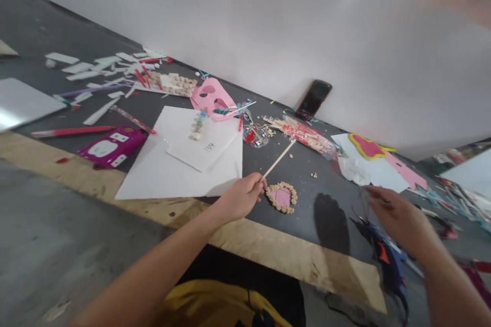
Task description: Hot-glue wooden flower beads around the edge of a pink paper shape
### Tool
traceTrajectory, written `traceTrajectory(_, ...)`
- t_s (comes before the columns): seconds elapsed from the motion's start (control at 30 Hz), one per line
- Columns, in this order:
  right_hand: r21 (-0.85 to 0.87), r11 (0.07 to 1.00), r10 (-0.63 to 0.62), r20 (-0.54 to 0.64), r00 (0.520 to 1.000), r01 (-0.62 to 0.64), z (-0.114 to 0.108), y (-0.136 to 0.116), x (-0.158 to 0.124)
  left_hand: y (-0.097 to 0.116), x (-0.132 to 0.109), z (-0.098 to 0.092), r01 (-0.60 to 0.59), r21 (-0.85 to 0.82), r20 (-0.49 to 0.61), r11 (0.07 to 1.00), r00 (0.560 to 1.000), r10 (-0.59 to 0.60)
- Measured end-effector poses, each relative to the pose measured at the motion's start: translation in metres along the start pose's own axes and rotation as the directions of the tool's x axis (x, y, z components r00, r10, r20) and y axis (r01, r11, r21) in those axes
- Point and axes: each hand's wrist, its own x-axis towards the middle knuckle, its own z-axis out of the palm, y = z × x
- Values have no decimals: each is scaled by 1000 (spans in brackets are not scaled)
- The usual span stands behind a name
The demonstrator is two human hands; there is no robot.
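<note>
My left hand [243, 196] is closed in a pinch on the lower end of a thin wooden stick [279, 159], which slants up to the right. Just right of that hand, a small pink piece edged with beige crumbly bits [283, 197] lies on the dark table. My right hand [397, 217] hovers at the right, above a dark blue glue gun [387, 255] with an orange trigger. Its fingers are smeared by motion, so I cannot make out whether they hold anything. A faint thin strand shows by the fingertips.
White sheets [146, 173] lie left of my left hand, with a purple packet [115, 147] beyond. A bag of red-and-beige sticks [303, 135] and a phone [314, 99] are further back, near a white panel [245, 25]. A pink-and-yellow cutout [367, 146] rests on paper.
</note>
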Motion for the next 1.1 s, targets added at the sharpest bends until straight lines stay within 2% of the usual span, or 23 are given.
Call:
traceTrajectory(0.1, 140, 980, -154, 71, 986, 143, 29, -57, 0, 1, 3, 3, 0, 46, 23, 999, 1000, -1)
traceTrajectory(0.17, 208, 954, -236, 85, 968, 214, 47, -84, 4, 2, 3, 4, 1, 74, 26, 997, 1000, -3)
traceTrajectory(0.33, 293, 896, -365, 57, 929, 333, 67, -119, 19, 1, 3, 4, 5, 112, 17, 994, 1000, -6)
traceTrajectory(0.53, 321, 828, -507, 82, 858, 459, 77, -137, 39, 0, 3, 4, -22, 136, 18, 990, 1000, 20)
traceTrajectory(0.7, 332, 791, -578, 126, 806, 515, 82, -140, 49, 3, 3, 5, -39, 154, 13, 987, 999, 37)
traceTrajectory(1.1, 331, 769, -619, 175, 765, 547, 82, -140, 56, 11, -1, 3, -28, 201, 6, 979, 1000, 28)
